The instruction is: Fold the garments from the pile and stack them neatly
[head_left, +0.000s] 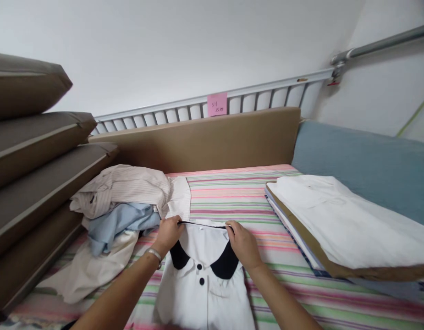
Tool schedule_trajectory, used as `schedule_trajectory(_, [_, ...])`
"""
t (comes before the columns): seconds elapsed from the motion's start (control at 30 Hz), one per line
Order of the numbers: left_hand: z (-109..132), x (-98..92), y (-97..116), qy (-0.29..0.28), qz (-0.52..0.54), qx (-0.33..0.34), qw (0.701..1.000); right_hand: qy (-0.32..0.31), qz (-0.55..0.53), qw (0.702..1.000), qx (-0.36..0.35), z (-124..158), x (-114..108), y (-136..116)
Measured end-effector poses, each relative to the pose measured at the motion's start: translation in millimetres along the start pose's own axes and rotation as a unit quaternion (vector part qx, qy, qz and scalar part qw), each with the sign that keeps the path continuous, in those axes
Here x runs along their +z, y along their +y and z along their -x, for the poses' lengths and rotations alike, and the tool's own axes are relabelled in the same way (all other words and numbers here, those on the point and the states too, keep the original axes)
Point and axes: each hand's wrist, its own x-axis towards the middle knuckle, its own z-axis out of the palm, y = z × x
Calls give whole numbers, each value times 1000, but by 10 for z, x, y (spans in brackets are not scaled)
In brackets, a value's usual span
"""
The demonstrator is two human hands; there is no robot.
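Note:
A white blouse (205, 293) with a dark round collar and dark buttons lies front-up on the striped sheet (239, 192). My left hand (168, 233) pinches the left end of the collar's neckline, a bracelet on its wrist. My right hand (244, 245) grips the right end of the same neckline. Both hands are closed on the fabric and pull the collar edge taut between them.
A heap of unfolded shirts (118, 201), striped, light blue and white, lies to the left. A stack of folded garments (338, 224) with a cardboard sheet sits at the right. Brown cushions (36, 151) are piled at far left. A brown headboard (212, 137) and blue cushion (363, 160) stand behind.

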Motion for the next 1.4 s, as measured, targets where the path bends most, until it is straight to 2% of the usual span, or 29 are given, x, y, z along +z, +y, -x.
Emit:
schedule_trajectory(0.13, [32,159,114,21,-13,-27,999,-19,3,1000,19,-48,162,66])
schedule_trajectory(0.23, [177,265,250,35,4,52,998,-45,16,999,25,-61,193,59])
schedule_trajectory(0.33, [306,419,352,-6,56,119,991,-73,10,997,30,-73,160,45])
schedule_trajectory(0.43, [380,586,375,-55,84,103,990,-109,-55,989,82,-102,99,97])
schedule_trajectory(0.57, [456,714,344,-67,94,107,988,-169,-144,964,145,-148,16,247])
schedule_trajectory(0.7, [527,756,338,-54,94,109,988,-182,-166,959,143,-161,-5,290])
schedule_trajectory(0.97, [580,770,355,-40,93,118,988,-124,-131,978,109,-89,85,201])
schedule_trajectory(1.4, [588,754,373,-22,96,117,988,-129,-110,980,102,-37,209,273])
